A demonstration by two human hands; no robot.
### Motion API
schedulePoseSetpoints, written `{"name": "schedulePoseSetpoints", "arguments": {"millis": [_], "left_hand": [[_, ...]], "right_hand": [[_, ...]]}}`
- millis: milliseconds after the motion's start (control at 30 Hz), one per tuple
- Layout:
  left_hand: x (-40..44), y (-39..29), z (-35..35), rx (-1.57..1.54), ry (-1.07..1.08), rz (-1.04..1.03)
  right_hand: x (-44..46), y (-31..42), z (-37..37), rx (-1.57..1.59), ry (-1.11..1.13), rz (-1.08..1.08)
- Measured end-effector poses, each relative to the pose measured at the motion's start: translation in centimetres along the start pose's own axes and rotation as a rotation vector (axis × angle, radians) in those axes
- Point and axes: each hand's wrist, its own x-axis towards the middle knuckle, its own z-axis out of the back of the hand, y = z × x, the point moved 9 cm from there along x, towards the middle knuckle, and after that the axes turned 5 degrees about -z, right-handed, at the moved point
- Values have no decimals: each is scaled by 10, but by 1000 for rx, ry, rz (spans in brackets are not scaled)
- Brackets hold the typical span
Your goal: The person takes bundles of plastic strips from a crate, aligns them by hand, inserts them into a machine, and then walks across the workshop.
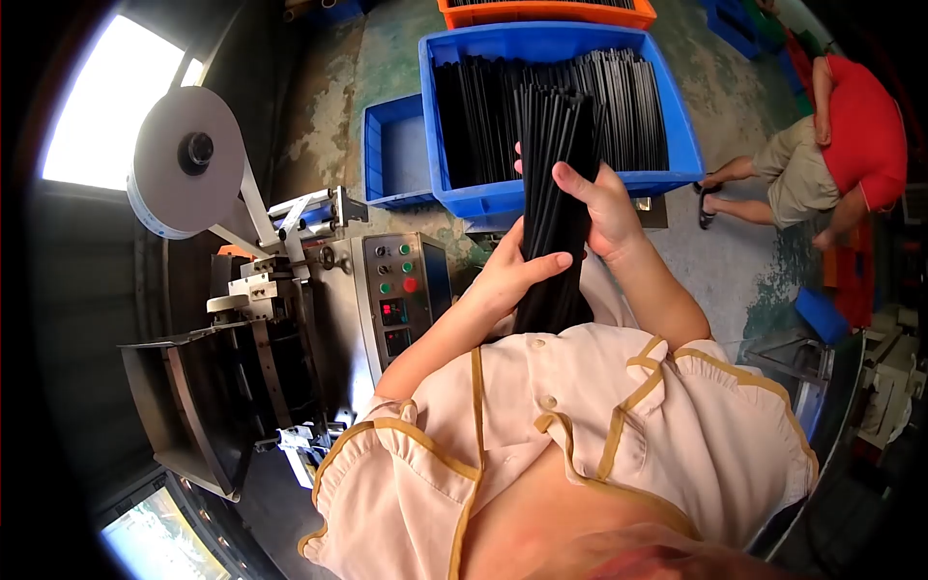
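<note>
My left hand [512, 273] and right hand [609, 211] clamp round a bundle of black sticks [554, 208], right by the blue crate [682, 126] packed with more!

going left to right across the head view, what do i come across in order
White roll → control panel → left hand → right hand, both hands holding the bundle of black rods → person in a red shirt.
</note>
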Motion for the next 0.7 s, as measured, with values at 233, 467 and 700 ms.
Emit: {"name": "schedulePoseSetpoints", "arguments": {"millis": [233, 467, 700], "left_hand": [[-15, 13, 8, -157, -18, 104], [-20, 7, 8, -176, -3, 58], [-21, 8, 9, -224, -10, 47]], "right_hand": [[-15, 2, 9, 61, -101, 11], [-25, 2, 18, 124, -85, 34], [-40, 7, 23, 242, -64, 44]]}}
